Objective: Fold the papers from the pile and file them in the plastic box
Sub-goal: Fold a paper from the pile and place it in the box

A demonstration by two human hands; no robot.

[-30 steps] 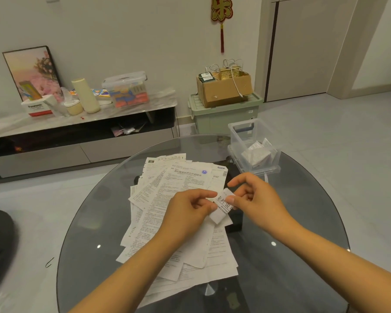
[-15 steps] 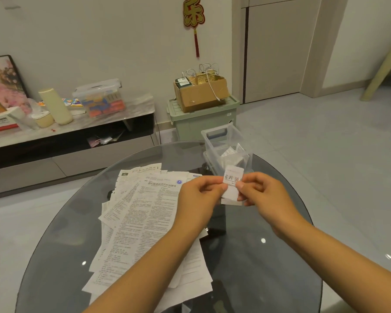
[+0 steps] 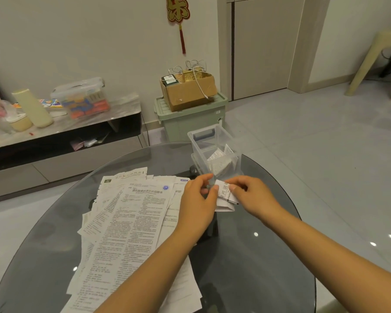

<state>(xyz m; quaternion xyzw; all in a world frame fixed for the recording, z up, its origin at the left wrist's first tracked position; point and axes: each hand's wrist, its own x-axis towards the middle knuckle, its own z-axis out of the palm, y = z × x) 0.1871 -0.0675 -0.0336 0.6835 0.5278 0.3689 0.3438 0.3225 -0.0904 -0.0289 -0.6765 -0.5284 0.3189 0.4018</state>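
Both hands pinch the small folded white printed paper (image 3: 224, 196), left hand (image 3: 198, 199) on its left edge, right hand (image 3: 250, 195) on top; the clear plastic box (image 3: 212, 150) sits just beyond the grip, nearer the right hand; unfolded printed sheets (image 3: 131, 222) lie leftward.

Left hand (image 3: 198, 199) and right hand (image 3: 248, 195) pinching a small folded paper (image 3: 224, 197) above a round glass table (image 3: 257, 267), pile of printed sheets (image 3: 131, 233) to their left, clear plastic box (image 3: 212, 150) just behind holding folded papers
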